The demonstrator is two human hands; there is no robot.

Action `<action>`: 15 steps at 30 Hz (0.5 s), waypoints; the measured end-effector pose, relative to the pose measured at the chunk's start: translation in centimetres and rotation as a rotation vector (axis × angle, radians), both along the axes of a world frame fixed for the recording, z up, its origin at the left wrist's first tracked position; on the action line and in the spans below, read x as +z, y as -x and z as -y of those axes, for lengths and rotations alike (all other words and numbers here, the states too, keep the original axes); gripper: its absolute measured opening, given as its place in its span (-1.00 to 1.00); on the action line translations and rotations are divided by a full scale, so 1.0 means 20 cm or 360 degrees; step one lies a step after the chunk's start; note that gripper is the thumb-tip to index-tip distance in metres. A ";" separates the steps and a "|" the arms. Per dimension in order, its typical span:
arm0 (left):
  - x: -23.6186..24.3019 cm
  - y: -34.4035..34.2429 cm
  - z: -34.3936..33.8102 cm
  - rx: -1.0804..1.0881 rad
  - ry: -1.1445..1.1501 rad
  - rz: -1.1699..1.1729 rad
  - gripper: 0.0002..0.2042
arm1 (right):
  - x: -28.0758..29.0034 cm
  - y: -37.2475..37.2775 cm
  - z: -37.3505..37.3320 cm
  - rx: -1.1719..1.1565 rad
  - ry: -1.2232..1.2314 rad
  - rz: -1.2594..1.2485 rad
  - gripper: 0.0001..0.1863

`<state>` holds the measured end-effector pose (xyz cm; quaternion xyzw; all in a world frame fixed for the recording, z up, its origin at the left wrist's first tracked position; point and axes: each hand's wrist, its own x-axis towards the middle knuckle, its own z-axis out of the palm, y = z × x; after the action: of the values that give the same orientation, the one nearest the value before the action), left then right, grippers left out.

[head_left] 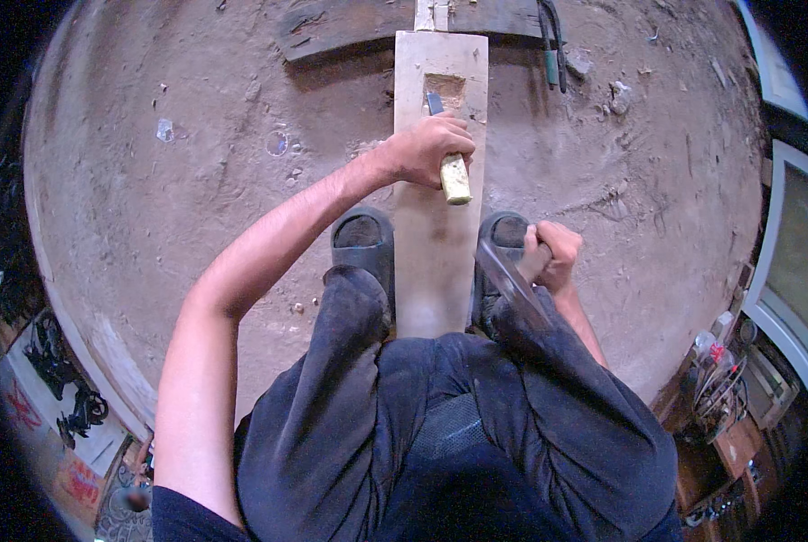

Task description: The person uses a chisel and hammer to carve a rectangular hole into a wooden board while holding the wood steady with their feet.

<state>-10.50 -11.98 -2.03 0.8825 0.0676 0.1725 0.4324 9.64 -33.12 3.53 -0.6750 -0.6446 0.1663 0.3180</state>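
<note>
Gripping chisel on plank, left hand, right hand clutching mallet, sandals flanking

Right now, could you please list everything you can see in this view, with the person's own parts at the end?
wooden plank: 1, pale, lying lengthwise on the ground between the feet
mortise: 1, shallow rectangular recess near the plank's far end
chisel: 1, yellowish handle and dark blade, tip at the mortise
mallet: 1, blurred, beside the right knee
dark board: 1, weathered, across the plank's far end
long-handled tool: 1, dark with greenish grips, on the ground, top right
dirt floor: brown, scattered with chips
sandals: 2, dark, either side of the plank
left hand: gripping the chisel handle
right hand: gripping the mallet
</note>
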 end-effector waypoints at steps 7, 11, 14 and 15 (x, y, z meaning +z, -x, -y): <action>0.02 -0.01 0.01 -0.0048 -0.0192 0.0002 -0.80 | 0.00 -0.03 0.00 0.0036 -0.0065 0.0046 -0.83; 0.02 -0.01 0.00 0.0000 -0.0017 0.0015 -0.80 | 0.00 -0.01 0.00 0.0047 -0.0022 0.0107 -0.82; 0.03 0.01 0.00 -0.0034 -0.0041 -0.0029 -0.80 | -0.01 -0.01 0.01 0.0082 -0.0045 0.0141 -0.82; 0.04 -0.03 0.00 -0.0060 -0.0038 -0.0007 -0.80 | 0.04 -0.02 0.01 0.0101 -0.0150 0.0134 -0.82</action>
<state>-9.99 -11.92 -1.14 0.8890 0.0497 0.1632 0.4250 10.14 -33.29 4.30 -0.6449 -0.6856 0.1171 0.3167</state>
